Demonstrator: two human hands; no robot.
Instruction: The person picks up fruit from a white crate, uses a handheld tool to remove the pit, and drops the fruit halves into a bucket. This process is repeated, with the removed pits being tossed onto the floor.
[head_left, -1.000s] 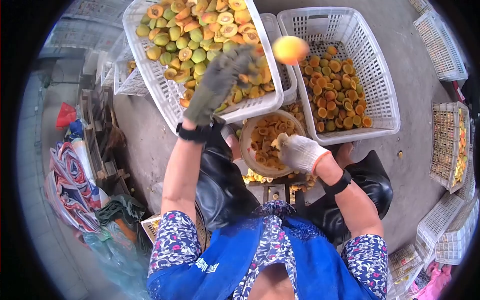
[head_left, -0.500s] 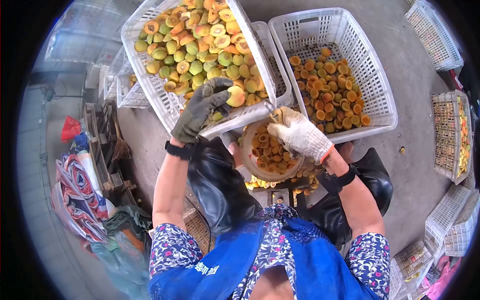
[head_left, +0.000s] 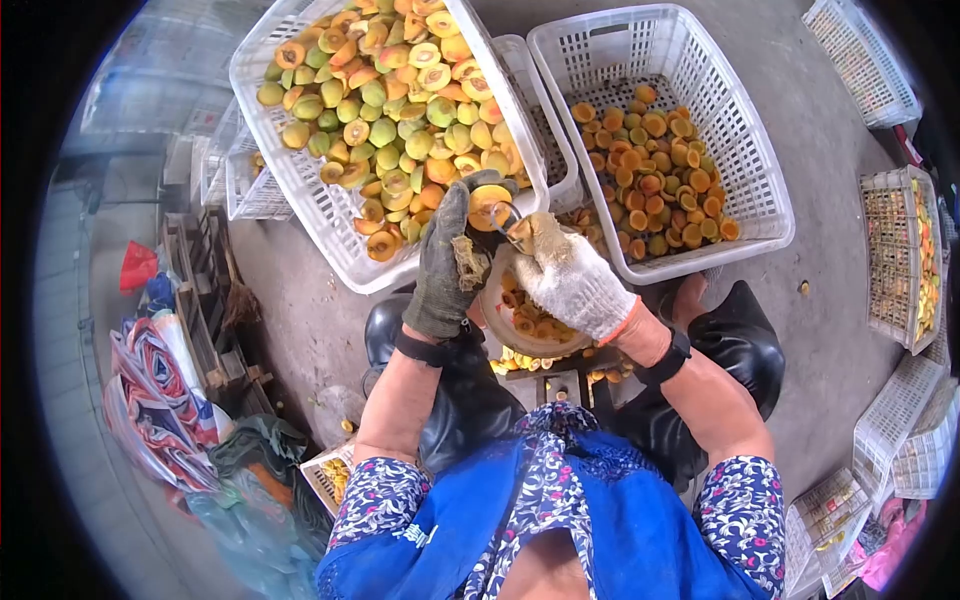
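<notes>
My left hand (head_left: 445,268), in a dark grey glove, is closed around a peach half (head_left: 487,203) with its cut face showing. In a whitish knit glove, my right hand (head_left: 580,285) grips a small pitting tool (head_left: 510,220), whose curved metal end touches the fruit. Both hands meet at the near corner of a white crate (head_left: 375,278) heaped with peach halves (head_left: 400,120). Below them, a round tub (head_left: 492,322) with hollowed pieces is partly covered by my right hand.
A second white crate (head_left: 765,215) at right holds hollowed peach halves (head_left: 660,180). More crates line the right side, one full of fruit (head_left: 895,260). Wooden pallets (head_left: 205,300) and bundled striped sheeting (head_left: 160,370) lie at left.
My left hand has taken a peach half from the heap and moved right and down toward my right hand. The tool now meets the fruit.
</notes>
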